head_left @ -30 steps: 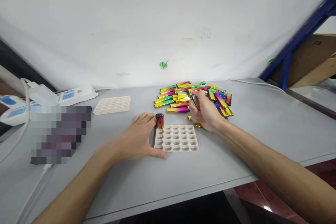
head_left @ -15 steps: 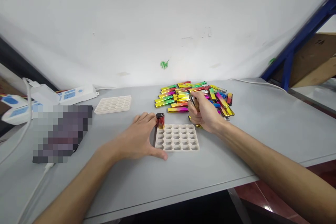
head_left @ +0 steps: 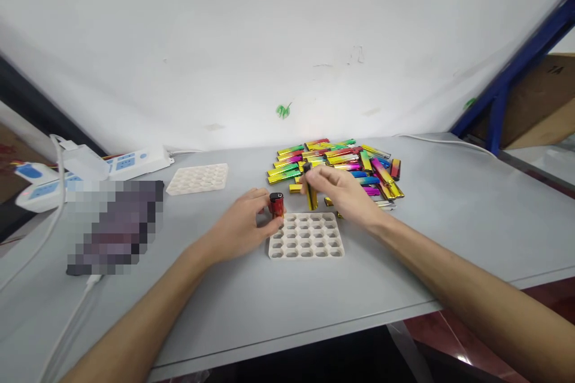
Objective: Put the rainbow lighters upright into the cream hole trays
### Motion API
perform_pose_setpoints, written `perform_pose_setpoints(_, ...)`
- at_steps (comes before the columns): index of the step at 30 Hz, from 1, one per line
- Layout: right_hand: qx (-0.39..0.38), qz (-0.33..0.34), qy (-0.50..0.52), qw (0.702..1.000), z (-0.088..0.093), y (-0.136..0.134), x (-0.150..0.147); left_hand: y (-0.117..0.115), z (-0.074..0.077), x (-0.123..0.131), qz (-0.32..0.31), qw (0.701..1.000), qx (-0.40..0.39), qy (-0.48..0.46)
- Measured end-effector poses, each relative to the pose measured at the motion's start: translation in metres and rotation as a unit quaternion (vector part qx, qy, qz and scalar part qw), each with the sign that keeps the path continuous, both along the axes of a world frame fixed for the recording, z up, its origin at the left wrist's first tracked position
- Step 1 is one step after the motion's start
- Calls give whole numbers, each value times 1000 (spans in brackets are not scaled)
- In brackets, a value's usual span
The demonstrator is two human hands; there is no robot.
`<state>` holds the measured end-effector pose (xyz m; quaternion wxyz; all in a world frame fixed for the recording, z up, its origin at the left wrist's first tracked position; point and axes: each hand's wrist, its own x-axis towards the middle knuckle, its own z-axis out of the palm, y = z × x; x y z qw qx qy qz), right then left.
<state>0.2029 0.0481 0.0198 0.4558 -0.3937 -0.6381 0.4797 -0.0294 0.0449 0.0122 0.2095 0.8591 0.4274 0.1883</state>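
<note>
A white tray (head_left: 306,249) with several round holes lies on the grey table (head_left: 287,305). One red lighter (head_left: 277,205) stands upright in its far left corner. My left hand (head_left: 242,228) rests at the tray's left edge, fingers curled around that lighter. My right hand (head_left: 344,191) pinches a gold lighter (head_left: 309,190) upright just above the tray's far edge. Behind it lies a pile of several shiny multicoloured lighters (head_left: 341,166).
A second white holed tray (head_left: 197,179) lies at the back left. White power strips (head_left: 126,163) and cables sit at the far left, beside a blurred dark object (head_left: 114,224). A white wall stands behind; a blue frame (head_left: 516,66) and cardboard boxes stand at the right.
My right hand has moved left from the pile, carrying a gold lighter to the tray's far edge. My left hand's fingers have closed in around the red lighter.
</note>
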Motion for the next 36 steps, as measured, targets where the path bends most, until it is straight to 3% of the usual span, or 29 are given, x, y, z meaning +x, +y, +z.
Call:
perform_pose_setpoints(4, 21, 53, -24, 998, -3, -3, -3, -1, 1, 2, 10, 1000, 9, 1)
perform_pose_setpoints(14, 131, 40, -202, 970, -8, -9, -9, -3, 0, 11, -1, 1000, -2, -6)
perform_pose_setpoints(17, 200, 25, -258, 945, -3, -7, -4, -4, -1, 12, 8, 1000, 3, -7)
perform_pose_setpoints(21, 265, -71, -364, 890, 1, 5, 10, -3, -3, 11, 26, 1000, 0, -7)
perform_pose_setpoints(24, 268, -115, -468, 834, -4, 14, 21, -2, -2, 9, 20, 1000, -2, -7)
perform_pose_setpoints(28, 239, -93, -551, 794, -12, 18, 26, -1, 1, 6, 15, 1000, -1, 7)
perform_pose_setpoints(31, 230, -100, -516, 819, -10, 17, 24, -1, 3, 4, 14, 1000, -5, 5)
perform_pose_setpoints(36, 141, -103, -265, 948, 4, 9, 16, -1, 0, 5, 6, 999, -25, -36)
